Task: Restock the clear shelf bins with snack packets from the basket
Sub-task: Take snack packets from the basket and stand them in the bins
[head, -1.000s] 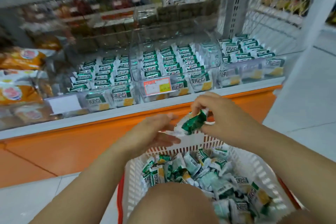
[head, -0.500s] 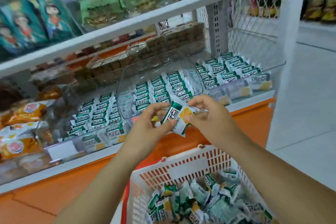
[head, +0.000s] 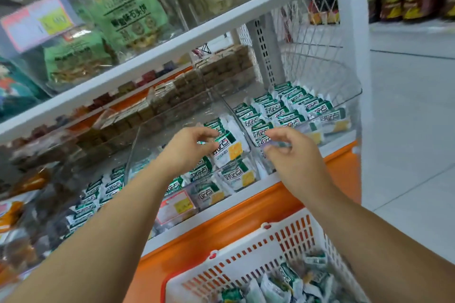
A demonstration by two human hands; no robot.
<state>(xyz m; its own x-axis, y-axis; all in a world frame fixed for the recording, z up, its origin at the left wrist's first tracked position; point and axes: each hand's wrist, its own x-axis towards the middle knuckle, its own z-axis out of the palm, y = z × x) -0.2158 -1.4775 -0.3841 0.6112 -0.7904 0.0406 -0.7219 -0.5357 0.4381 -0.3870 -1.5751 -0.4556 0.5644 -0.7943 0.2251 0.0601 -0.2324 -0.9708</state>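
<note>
The left hand pinches one green-and-white packet by its upper corner, holding it tilted just over the front of the middle bin. The right hand hovers beside it, fingers loosely curled, and seems to grip nothing. It is level with the wall that parts that bin from the right bin. By my reading, the restocking is well along but not finished. The right bin holds tidy rows nearly to its front. The middle bin has packets stacked at the front, with bare clear space showing towards its back and left. This packet is not yet set down. Below the shelf, the white basket still carries a loose heap of packets, so many more trips are left. Half a second earlier both hands held this packet between them, in front of the shelf and above the basket. Since then the right hand has let go and the left has carried it forward over the bin.
</note>
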